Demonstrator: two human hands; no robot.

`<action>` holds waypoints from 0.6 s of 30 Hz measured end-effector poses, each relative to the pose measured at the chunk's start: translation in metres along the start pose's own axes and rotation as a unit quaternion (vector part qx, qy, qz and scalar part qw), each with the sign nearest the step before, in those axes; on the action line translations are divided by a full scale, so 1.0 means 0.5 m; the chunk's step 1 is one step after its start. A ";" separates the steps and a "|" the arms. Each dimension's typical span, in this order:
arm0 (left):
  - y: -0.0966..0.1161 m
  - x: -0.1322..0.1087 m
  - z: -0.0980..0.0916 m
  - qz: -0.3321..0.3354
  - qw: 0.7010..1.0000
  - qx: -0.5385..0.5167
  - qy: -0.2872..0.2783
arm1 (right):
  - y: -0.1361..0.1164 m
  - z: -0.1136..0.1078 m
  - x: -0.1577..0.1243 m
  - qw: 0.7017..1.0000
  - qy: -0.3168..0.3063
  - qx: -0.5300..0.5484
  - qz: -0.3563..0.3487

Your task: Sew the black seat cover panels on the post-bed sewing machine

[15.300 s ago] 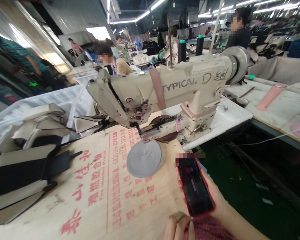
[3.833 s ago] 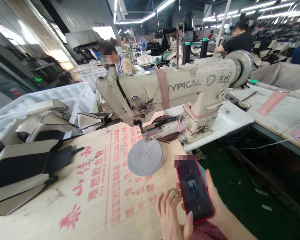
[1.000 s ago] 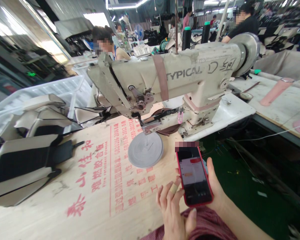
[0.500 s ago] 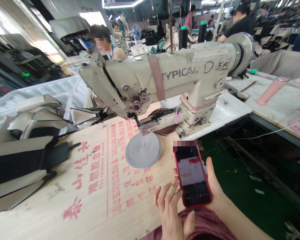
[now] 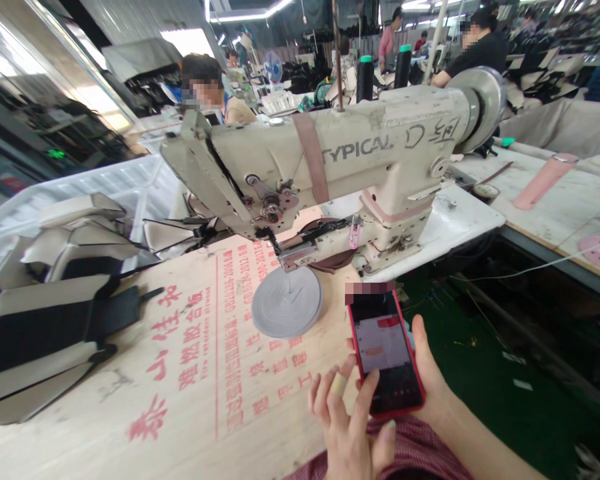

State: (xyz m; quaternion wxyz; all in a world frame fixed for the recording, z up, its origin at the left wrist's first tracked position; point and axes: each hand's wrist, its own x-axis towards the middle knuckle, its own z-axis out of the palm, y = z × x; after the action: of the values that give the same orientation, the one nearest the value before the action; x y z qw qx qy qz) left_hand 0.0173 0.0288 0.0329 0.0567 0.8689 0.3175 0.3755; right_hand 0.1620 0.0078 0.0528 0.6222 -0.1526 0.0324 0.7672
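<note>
A smartphone (image 5: 387, 400) in a red case is gripped along its right side by my right hand (image 5: 433, 370), the thumb standing up beside the edge. Its screen is lit and shows a picture. My left hand (image 5: 347, 417) holds nothing; its fingers are apart, and the index fingertip is over the lower screen. A band is wrapped round one finger of that hand. Beyond the phone, a grey coiled roll of tape (image 5: 287, 303) lies flat on the plywood board (image 5: 180, 413), under the arm of the sewing machine (image 5: 370, 150).
Black and beige sewn pieces (image 5: 45, 327) are piled at the left, by a white plastic crate (image 5: 105, 183). A pink cylinder (image 5: 545, 180) lies on the table at right. A co-worker (image 5: 205, 87) sits behind the machine. The green floor (image 5: 475, 347) shows at right.
My left index finger has stretched forward onto the lower part of the phone screen. My right hand keeps hold of the phone in about the same place.
</note>
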 end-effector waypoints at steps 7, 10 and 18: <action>0.002 0.003 0.009 -0.008 1.000 0.012 -0.005 | 0.000 0.001 -0.003 1.000 0.003 0.009 0.001; 0.001 -0.001 0.007 -0.022 1.000 0.018 0.006 | 0.000 -0.005 -0.002 1.000 0.016 0.002 -0.016; 0.005 -0.010 -0.001 -0.006 1.000 -0.017 0.025 | 0.001 -0.019 0.000 1.000 0.023 0.001 -0.006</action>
State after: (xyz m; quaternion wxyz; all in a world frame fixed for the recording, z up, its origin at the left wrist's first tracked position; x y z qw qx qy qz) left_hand 0.0153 0.0237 0.0310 0.0659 0.8563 0.3171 0.4024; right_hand 0.1632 0.0052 0.0437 0.6259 -0.1697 0.0466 0.7598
